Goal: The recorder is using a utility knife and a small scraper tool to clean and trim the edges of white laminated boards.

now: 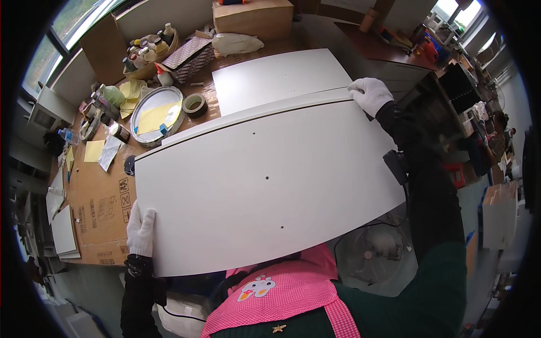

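Observation:
A large white panel (236,186) with a row of small dark holes lies in front of me, its near edge jutting past the table toward my apron. My left hand (141,231), in a white knit glove, grips its left edge, thumb on top and fingers partly hidden behind the edge. At the far right corner my right hand (371,97), also gloved, is closed over the panel's edge. Just beyond it lies a second white panel (276,76), partly covered along its near side by the raised far rim of the first.
A cardboard-covered table (101,219) spreads to the left. On it are a round lid (158,112) with yellow sandpaper, a tape roll (195,105), several bottles and a basket (149,69). A cardboard box (253,19) stands at the back. A fan (372,256) is below right.

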`<state>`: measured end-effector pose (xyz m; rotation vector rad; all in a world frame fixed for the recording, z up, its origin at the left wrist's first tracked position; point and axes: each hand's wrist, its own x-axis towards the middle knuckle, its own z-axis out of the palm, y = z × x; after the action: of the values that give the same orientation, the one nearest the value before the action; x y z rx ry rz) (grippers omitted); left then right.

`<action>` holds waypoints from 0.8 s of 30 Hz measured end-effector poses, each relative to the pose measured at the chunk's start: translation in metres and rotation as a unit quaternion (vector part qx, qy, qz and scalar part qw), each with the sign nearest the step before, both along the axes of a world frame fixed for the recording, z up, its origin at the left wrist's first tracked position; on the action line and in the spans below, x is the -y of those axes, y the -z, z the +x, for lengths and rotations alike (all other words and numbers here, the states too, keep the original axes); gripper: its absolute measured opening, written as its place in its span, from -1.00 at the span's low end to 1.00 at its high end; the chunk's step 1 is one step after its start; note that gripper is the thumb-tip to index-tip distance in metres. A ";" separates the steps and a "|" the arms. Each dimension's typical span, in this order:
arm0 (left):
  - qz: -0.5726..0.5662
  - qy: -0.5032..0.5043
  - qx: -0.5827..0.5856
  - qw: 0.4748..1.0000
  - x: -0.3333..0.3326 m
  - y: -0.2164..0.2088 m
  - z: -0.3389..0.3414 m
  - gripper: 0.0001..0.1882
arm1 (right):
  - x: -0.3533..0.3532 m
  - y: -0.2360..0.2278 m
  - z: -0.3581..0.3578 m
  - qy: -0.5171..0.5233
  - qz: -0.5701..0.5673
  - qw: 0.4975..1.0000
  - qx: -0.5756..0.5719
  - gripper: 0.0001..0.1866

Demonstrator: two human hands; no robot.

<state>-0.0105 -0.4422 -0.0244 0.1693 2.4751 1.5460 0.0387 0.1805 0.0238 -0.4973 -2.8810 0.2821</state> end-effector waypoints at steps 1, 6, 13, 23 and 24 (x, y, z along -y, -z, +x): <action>-0.001 -0.005 -0.001 1.000 -0.004 -0.005 0.007 -0.41 | 0.008 0.008 -0.008 0.004 0.038 0.999 0.010 -0.75; 0.069 0.022 -0.011 0.997 -0.016 0.002 0.030 -0.26 | 0.080 0.027 -0.045 0.004 0.147 0.988 0.045 -0.82; 0.116 0.012 0.022 0.993 -0.021 -0.004 0.030 -0.26 | 0.289 0.041 -0.120 -0.223 0.033 0.971 -0.076 -0.87; 0.298 -0.027 0.149 0.942 0.000 0.026 0.032 -0.38 | 0.226 0.034 -0.096 -0.121 -0.087 0.989 0.004 -0.78; 0.304 -0.015 0.149 0.941 -0.002 0.026 0.032 -0.38 | 0.169 0.044 -0.084 -0.064 -0.023 0.998 -0.014 -0.76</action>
<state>0.0217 -0.4399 -0.0506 -0.0094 1.7224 2.1229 -0.0451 0.0117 -0.0199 -0.3158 -2.8899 0.3744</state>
